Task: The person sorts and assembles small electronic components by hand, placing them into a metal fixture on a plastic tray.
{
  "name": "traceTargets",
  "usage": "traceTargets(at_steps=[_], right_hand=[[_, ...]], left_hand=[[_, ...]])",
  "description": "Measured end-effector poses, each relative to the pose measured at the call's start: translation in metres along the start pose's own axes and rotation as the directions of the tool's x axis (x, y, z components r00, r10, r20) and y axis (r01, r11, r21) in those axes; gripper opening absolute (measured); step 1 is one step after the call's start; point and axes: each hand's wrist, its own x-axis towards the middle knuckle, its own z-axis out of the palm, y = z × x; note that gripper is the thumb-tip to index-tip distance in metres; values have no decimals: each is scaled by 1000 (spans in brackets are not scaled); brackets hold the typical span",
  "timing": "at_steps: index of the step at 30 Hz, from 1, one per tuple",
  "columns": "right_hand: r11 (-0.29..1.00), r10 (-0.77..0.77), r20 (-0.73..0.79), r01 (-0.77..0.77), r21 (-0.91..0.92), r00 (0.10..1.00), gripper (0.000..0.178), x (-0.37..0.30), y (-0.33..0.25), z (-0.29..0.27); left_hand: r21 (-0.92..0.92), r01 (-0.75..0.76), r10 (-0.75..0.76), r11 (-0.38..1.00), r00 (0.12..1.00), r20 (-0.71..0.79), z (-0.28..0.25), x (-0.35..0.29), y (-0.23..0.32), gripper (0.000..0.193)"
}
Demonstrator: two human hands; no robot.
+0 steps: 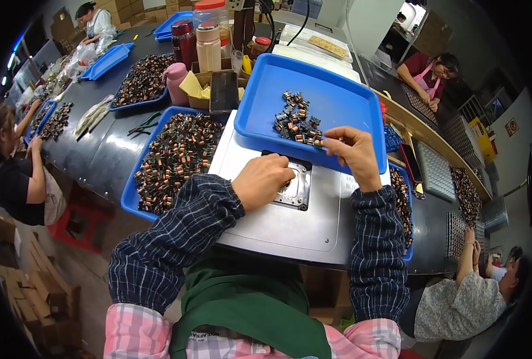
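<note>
Clock directions taken from the nearer hand, 12 lying away from the wearer.

Item: left hand (265,180), fingers curled down at a square metal fixture (302,191), at 3 o'clock. Whether it grips a part cannot be told.

Item: right hand (359,157), thumb and forefinger narrowly parted at the near edge of a loose pile of components (293,116); a hold on one cannot be confirmed. Pile at the right hand's 10 o'clock, the left's 1 o'clock; small, black-and-copper, lying in a blue tray (338,90).

Item: silver machine (308,230), beneath tray and fixture.

Item: larger heap of like components (179,149), left hand's 9 to 10 o'clock, in a second blue tray (131,194) on the tabletop (92,155).

Item: phone (411,163), right hand's 3 o'clock.

Markings: printed characters on the machine beside the right wrist; a wall sign (511,127) near 3 o'clock; dark lettering on the clothing at 6.

Obscured: fixture's centre, behind the left fingers; heap's near edge, partly under the left sleeve (176,233); right-side component tray (409,254), mostly behind the right sleeve (378,257); outer corners, lost in black.
</note>
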Motion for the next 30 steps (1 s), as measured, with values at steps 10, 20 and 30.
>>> traceTargets(at_steps=[10, 20, 30], right_hand=[[877, -363, -129, 291, -382, 923, 11, 5, 18, 5], [658, -470, 167, 470, -589, 867, 12, 24, 7, 29], [604, -428, -62, 234, -762, 902, 16, 32, 30, -5]], left_hand=[[-313, 111, -190, 943, 953, -234, -31, -17, -1, 15], [-79, 401, -381, 913, 766, -518, -59, -61, -49, 16], [-56, 184, -192, 981, 950, -246, -11, 63, -67, 25]])
